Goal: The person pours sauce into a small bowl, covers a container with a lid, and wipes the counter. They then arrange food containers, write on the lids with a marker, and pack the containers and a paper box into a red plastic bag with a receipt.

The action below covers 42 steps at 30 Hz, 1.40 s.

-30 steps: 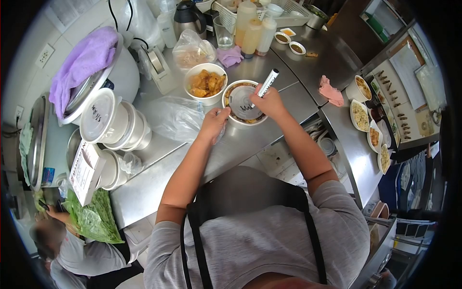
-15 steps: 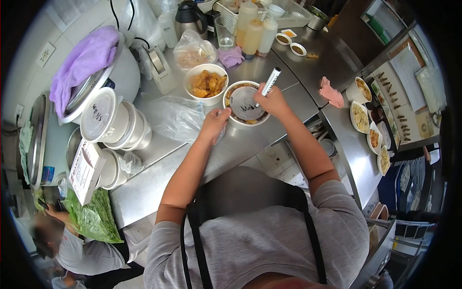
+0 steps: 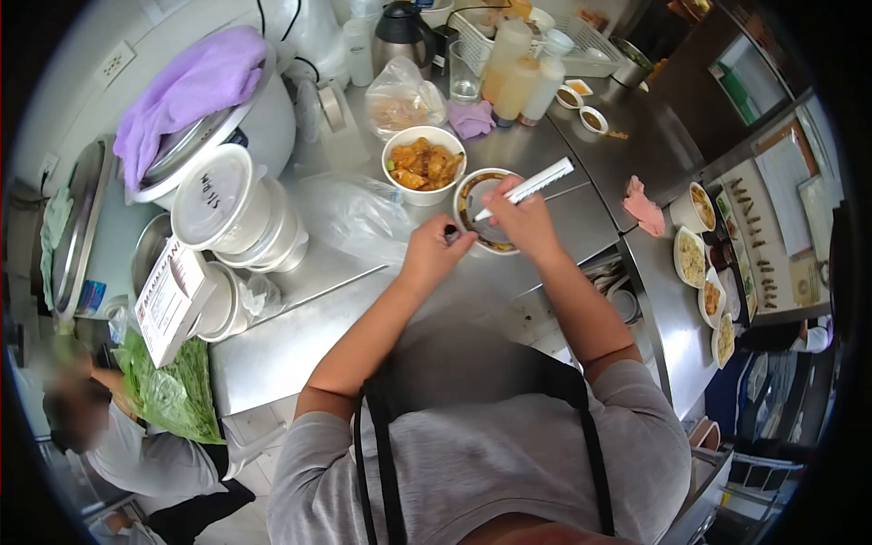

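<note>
My right hand (image 3: 524, 222) is closed around a white marker (image 3: 543, 185), its tip pointing down and left over a lidded bowl (image 3: 470, 189). My left hand (image 3: 431, 256) sits at the bowl's near left edge, pinching a small black marker cap (image 3: 450, 232). The bowl has a clear lid with dark sauce and food showing around the rim; my hands cover much of it, and no writing on the lid is readable now. Just behind and left stands an open white bowl of orange-brown food pieces (image 3: 423, 167). A crumpled clear plastic bag (image 3: 359, 218) lies left of my left hand.
Stacked lidded tubs (image 3: 214, 198), a white box (image 3: 173, 300) and a large pot with a purple towel (image 3: 195, 82) stand left. Sauce bottles (image 3: 509, 68) and a thermos jug (image 3: 400, 41) are behind. Several food bowls (image 3: 690, 258) line the right counter. Another person (image 3: 150, 463) is at lower left.
The view has shifted, moving the counter items rightward. The marker has tilted lower toward the right, off its upright writing pose. My left hand has moved closer to my right, and a black cap now shows in it.
</note>
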Each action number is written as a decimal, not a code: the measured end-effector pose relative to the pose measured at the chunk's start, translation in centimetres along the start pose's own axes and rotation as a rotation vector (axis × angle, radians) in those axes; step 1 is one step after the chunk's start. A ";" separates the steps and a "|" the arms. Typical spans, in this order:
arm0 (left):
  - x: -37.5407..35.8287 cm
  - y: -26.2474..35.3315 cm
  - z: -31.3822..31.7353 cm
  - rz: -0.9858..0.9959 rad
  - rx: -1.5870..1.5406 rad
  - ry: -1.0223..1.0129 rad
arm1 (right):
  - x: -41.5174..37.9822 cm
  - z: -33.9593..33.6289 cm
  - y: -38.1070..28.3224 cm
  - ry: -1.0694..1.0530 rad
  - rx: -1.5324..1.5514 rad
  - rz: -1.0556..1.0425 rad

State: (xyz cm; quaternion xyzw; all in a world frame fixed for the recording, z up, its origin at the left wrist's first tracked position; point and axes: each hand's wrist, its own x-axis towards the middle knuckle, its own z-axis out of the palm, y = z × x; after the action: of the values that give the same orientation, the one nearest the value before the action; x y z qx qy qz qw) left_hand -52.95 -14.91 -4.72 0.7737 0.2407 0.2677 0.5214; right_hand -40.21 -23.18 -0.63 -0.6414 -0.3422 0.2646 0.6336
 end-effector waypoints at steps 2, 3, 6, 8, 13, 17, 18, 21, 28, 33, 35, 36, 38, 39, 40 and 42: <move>0.0 0.7 -0.2 0.033 -0.016 0.008 | -0.4 1.8 -0.1 -0.085 -0.054 -0.137; 0.1 -0.2 0.0 0.071 -0.062 0.040 | -0.6 2.6 -0.3 -0.106 -0.158 -0.200; -0.5 0.3 -1.4 0.210 0.075 0.019 | -0.6 3.7 0.1 -0.288 -0.432 -0.269; -0.9 0.4 -2.4 0.124 0.108 -0.017 | -0.2 3.9 -0.2 -0.240 -0.459 -0.304; -0.9 0.4 -3.2 -0.017 0.064 -0.027 | 1.5 5.3 -3.1 -0.244 -0.527 -0.361; -0.1 -0.4 -3.6 0.035 -0.136 0.065 | 4.6 7.2 -1.7 -0.371 -0.526 -0.311; 0.6 -1.0 -3.9 0.123 -0.168 0.168 | 6.3 8.0 -1.8 -0.323 -0.505 -0.276; 2.6 -2.3 -5.5 0.181 -0.233 0.359 | 14.3 10.5 -3.3 -0.213 -0.476 -0.208; -0.9 -8.2 -8.0 0.215 0.011 0.083 | 31.4 19.2 1.7 -0.048 -0.615 -0.222; -3.4 -8.1 -7.6 -0.424 -0.239 -0.127 | 32.7 21.7 3.6 0.065 -0.763 -0.232; -3.7 -9.4 -6.9 -0.262 -0.069 -0.083 | 30.7 20.9 0.7 0.093 -0.780 -0.204; -3.4 -8.5 -7.3 -0.229 -0.035 -0.097 | 29.3 20.6 0.4 -0.136 -0.706 -0.180; -2.8 -6.6 -8.1 -0.130 0.032 -0.097 | 25.2 19.5 0.2 -0.582 -0.541 -0.132; -2.8 -6.2 -8.1 -0.068 0.064 -0.082 | 23.2 19.3 1.0 -0.696 -0.603 -0.236; -3.1 -6.9 -7.7 0.021 0.091 -0.045 | 21.4 19.5 2.2 -0.805 -0.663 -0.341; -3.9 -7.1 -7.1 0.118 0.143 -0.018 | 19.4 20.3 4.3 -0.836 -0.628 -0.489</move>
State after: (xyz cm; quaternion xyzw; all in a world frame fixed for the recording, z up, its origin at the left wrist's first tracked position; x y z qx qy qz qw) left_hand -61.23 -10.18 -9.75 0.8240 0.2085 0.2730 0.4505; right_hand -43.33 4.85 -4.20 -0.5420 -0.7639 0.2272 0.2666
